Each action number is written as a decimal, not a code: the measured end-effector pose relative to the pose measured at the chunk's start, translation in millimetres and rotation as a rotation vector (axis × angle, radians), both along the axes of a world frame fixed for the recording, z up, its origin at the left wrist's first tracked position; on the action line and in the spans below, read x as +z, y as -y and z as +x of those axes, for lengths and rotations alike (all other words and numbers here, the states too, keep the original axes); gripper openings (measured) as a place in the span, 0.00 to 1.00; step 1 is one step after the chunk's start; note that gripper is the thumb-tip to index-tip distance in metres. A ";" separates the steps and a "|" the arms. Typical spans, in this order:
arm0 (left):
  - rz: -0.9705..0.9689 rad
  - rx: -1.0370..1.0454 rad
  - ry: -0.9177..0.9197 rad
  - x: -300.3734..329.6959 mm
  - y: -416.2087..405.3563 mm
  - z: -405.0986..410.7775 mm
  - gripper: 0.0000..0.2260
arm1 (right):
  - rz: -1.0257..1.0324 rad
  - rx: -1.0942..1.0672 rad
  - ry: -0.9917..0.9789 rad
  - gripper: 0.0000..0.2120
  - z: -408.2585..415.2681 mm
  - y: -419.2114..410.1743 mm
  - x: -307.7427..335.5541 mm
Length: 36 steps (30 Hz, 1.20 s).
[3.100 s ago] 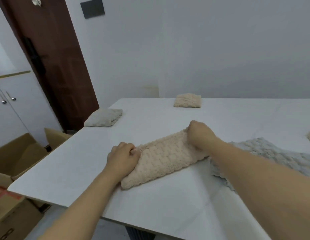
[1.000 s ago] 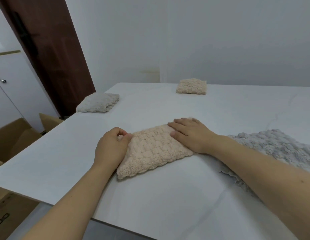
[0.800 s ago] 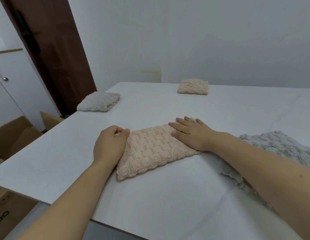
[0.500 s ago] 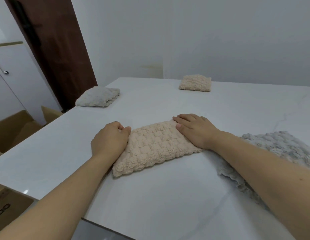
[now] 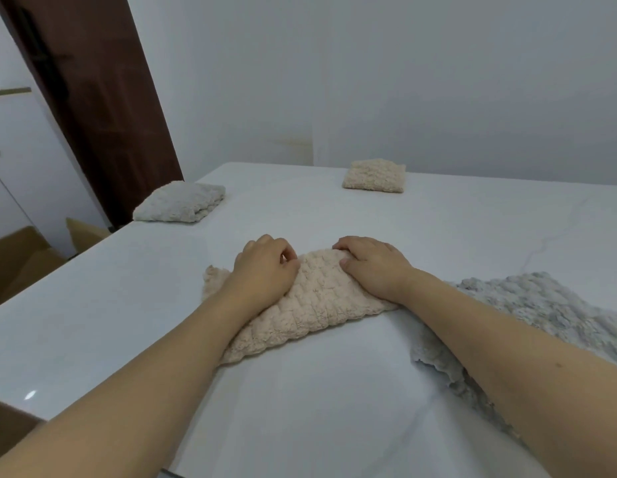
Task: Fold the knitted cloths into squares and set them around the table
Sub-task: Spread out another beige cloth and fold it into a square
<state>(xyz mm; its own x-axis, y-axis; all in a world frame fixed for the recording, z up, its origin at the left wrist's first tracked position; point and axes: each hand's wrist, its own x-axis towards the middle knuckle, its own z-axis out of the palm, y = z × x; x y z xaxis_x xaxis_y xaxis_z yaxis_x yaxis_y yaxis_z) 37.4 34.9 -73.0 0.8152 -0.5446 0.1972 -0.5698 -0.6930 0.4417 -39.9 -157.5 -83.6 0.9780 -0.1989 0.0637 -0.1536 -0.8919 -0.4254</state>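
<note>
now both hands, left hand (image 5: 262,274) and right hand (image 5: 372,267), press curled onto the folded beige knitted cloth (image 5: 314,305); square its edges before releasing.

Beige cloth (image 5: 310,305): chunky knitted yarn, nubby and matt, soft pile in raised blocks. Grey cloth (image 5: 541,315): the same bumpy knit, fuzzy at its ragged edge. Table (image 5: 334,408): smooth white slab, glossy, with faint marble-like veining and a small highlight. Door (image 5: 93,98): dark brown wood grain, satin. Boxes (image 5: 20,260): plain matt cardboard.
</note>
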 end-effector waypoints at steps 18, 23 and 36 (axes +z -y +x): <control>-0.153 -0.022 0.141 -20.6 1.5 4.6 0.05 | -0.150 -0.059 0.043 0.03 27.1 12.8 23.7; -0.053 0.025 0.175 -21.2 2.2 6.6 0.06 | -0.293 -0.007 0.306 0.14 7.0 -9.9 16.0; 0.358 -0.224 0.041 -12.3 -57.3 -17.8 0.32 | -0.236 0.029 -0.146 0.26 -12.2 -15.9 -1.5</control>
<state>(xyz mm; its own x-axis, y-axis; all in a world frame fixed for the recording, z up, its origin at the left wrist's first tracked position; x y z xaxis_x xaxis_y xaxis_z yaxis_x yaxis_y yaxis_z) 19.5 92.2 -85.3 0.6646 -0.7471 -0.0065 -0.7356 -0.6559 0.1693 -52.1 -141.5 -85.1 0.9853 -0.1670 -0.0367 -0.1709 -0.9686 -0.1805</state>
